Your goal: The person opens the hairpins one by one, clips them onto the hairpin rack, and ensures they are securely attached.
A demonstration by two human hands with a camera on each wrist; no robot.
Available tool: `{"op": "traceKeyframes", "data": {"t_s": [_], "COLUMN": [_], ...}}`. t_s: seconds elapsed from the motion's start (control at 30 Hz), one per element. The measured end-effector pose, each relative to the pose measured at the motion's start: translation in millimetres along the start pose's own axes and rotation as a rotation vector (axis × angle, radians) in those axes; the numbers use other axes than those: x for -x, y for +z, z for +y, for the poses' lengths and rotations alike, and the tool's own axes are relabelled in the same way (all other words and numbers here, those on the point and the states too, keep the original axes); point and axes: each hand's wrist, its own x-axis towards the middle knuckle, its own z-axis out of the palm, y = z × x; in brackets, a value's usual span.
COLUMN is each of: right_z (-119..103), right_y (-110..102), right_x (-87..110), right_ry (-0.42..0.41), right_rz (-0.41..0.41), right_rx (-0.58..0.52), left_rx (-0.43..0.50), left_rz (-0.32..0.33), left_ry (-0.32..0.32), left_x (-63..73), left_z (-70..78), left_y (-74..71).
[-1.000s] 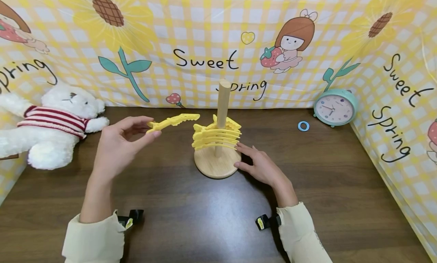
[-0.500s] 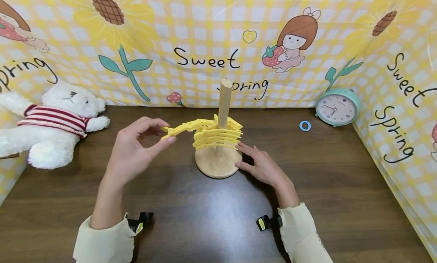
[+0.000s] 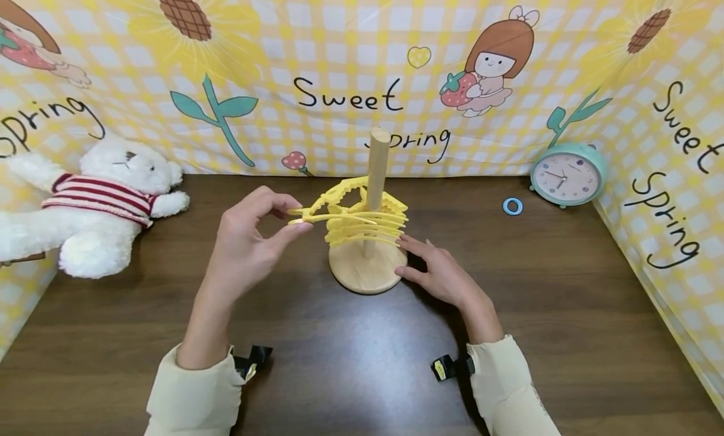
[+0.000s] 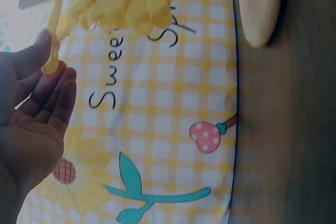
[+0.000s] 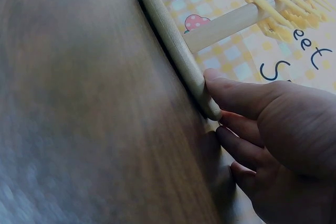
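In the head view my left hand (image 3: 243, 244) pinches the tail end of a yellow claw hair clip (image 3: 345, 185) between thumb and fingers. Its two toothed arms are spread apart beside the post (image 3: 378, 166) of a wooden stand; whether they reach around the post, I cannot tell. Below it, several similar yellow clips (image 3: 339, 236) sit stacked on that post. The left wrist view shows the held clip (image 4: 56, 14) apart from the row of others (image 4: 137, 6). My right hand (image 3: 441, 276) holds the rim of the round base (image 3: 367, 277), its thumb (image 5: 231, 90) against the edge.
A white teddy bear (image 3: 98, 200) in a striped sweater lies at the left. At the back right are a light-blue ring (image 3: 512, 199) and a mint alarm clock (image 3: 567, 174). Checked cloth (image 3: 339, 34) hangs behind the brown table (image 3: 317, 360).
My left hand has moved right, bringing the hair clip to the post, and the clip's arms have spread from closed to wide. The right hand stays at the base.
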Motion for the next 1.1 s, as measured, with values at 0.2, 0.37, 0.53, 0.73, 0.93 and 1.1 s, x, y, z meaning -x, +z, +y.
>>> {"op": "traceKeyframes", "data": {"t_s": [0.2,0.37,0.53,0.73,0.93,1.1], "right_z": [0,-1,-1,-1,-1,-1], "right_y": [-1,-2,-1,1,1,0], "right_x": [-0.3,-0.6,-0.1,1.0,0.9,0.7], "right_ry": [-0.001,0.000,-0.001,-0.001,-0.005,-0.002], "right_rz": [0.003,0.001,-0.006,-0.005,0.000,0.000], "right_rx": [0.006,0.012,0.008,0.006,0.006,0.007], "left_rx": [0.035,0.052,0.052,0.042,-0.021,-0.016], "left_rz": [0.033,0.085,0.137,0.187,0.217,0.228], "left_ry": [0.006,0.013,0.008,0.013,0.037,0.035], "left_x": [-1.6,-1.8,-0.3,0.9,0.5,-0.4], "left_z": [5.1,6.9,6.0,7.2,6.7,7.5], "left_y": [14.6,25.9,37.9,46.3,53.2,55.9]}}
